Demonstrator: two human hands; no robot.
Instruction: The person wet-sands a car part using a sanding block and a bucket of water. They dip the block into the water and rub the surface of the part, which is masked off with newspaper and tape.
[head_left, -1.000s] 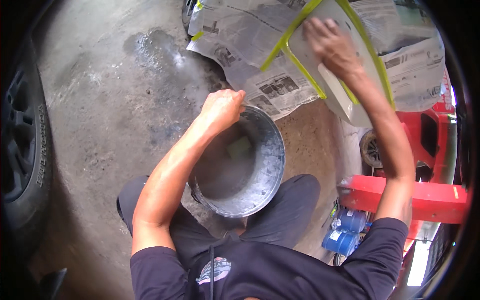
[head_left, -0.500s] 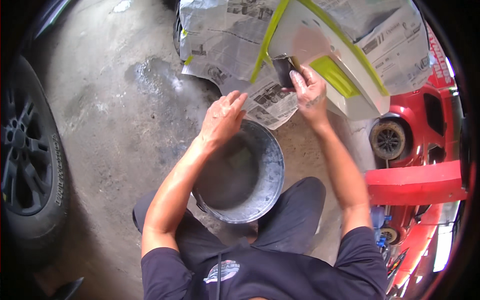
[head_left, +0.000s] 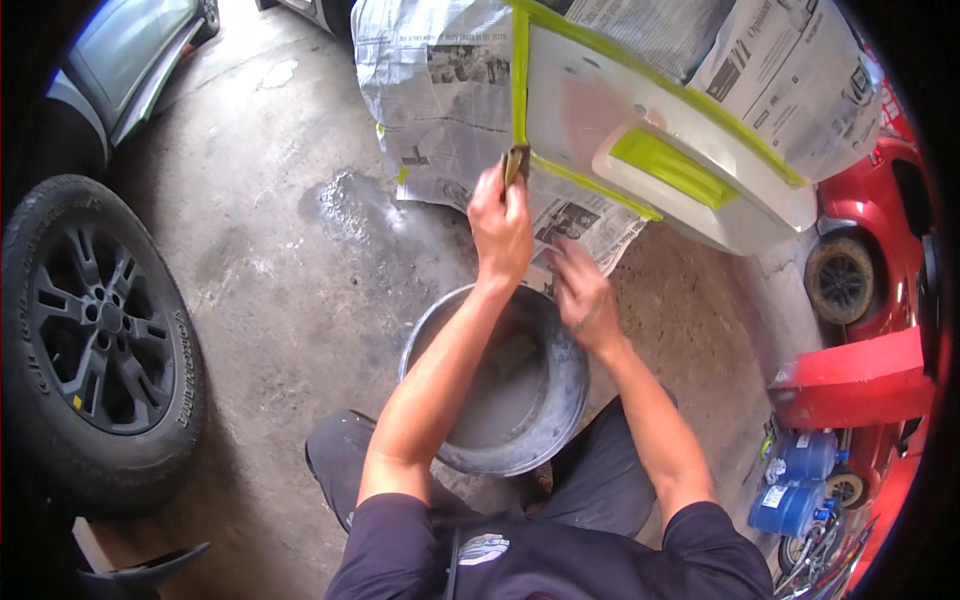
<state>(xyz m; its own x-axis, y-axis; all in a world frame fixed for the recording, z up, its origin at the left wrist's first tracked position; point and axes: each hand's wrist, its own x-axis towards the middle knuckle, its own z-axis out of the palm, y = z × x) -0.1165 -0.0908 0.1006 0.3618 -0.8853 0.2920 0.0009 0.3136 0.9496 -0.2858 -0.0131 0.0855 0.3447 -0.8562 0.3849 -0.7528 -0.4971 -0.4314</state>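
Observation:
My left hand [head_left: 502, 228] is closed on a folded piece of sandpaper [head_left: 515, 165]. It holds the piece at the lower left corner of a white car bumper panel [head_left: 570, 130], by the yellow-green masking tape [head_left: 520, 80]. Over the far rim of a black bucket [head_left: 572, 400] hovers my right hand [head_left: 588, 305], its fingers blurred but apart, with nothing visible in them. Murky water stands in the bucket between my knees, and a pale block [head_left: 510, 355] shows dimly in it. Taped newspaper [head_left: 440, 100] surrounds the panel.
To the left is a large black wheel [head_left: 105, 310] with a tyre. Wet grey patches mark the concrete floor [head_left: 280, 290]. On the right are a red panel [head_left: 850, 380], blue water jugs [head_left: 795, 500] and a red vehicle [head_left: 880, 220].
The sandpaper has passed from my right hand to my left, which has moved up to the panel's corner. My right hand has come down toward the bucket. The view has shifted.

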